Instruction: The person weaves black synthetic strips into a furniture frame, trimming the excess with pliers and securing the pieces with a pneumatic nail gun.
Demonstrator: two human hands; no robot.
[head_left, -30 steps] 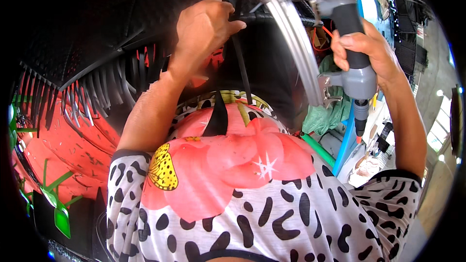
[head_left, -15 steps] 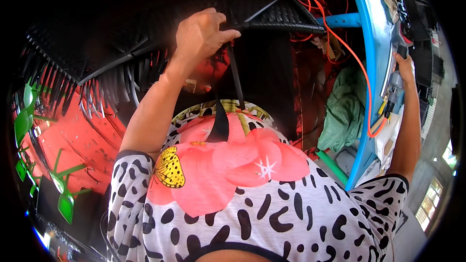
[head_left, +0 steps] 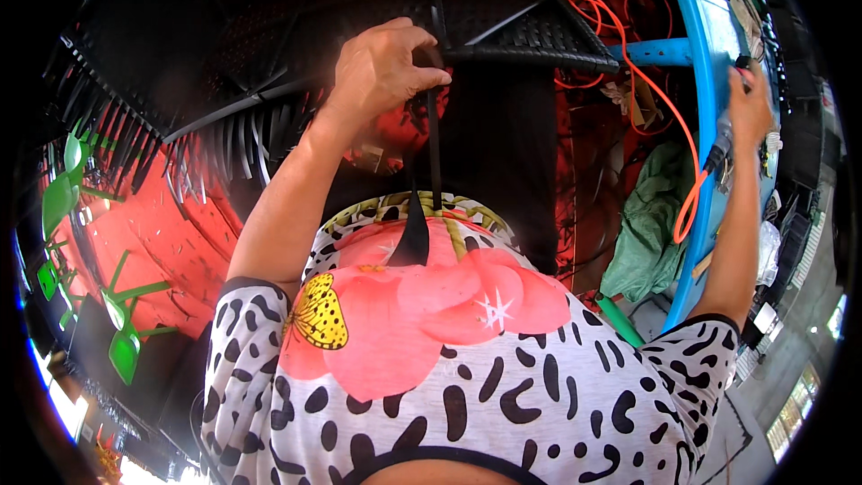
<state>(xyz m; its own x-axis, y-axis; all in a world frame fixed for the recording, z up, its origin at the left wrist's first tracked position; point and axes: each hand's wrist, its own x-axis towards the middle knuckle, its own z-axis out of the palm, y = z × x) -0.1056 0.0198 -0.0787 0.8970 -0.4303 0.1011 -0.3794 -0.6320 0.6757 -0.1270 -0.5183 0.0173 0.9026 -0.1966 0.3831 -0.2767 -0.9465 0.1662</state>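
My left hand (head_left: 382, 72) is raised in front of me and pinches the top of a thin black strip (head_left: 434, 162) where it meets the black woven chair frame (head_left: 539, 40). The strip hangs straight down toward my chest and widens at its lower end. My right hand (head_left: 750, 103) is stretched out to the right and rests on the top of a blue table (head_left: 709, 27). An orange hose (head_left: 687, 153) loops down beside that hand. Whether its fingers grip anything is hidden.
Black slatted and woven chair parts (head_left: 206, 126) fill the upper left. Below them lies a red surface (head_left: 135, 233) with green plastic pieces (head_left: 126, 341). A green cloth (head_left: 646, 224) is bunched under the blue table, among orange cables.
My right hand held a grey power tool up near the chair a second ago; it has swung right to the blue table and the tool is out of sight. My left hand stays on the strip.
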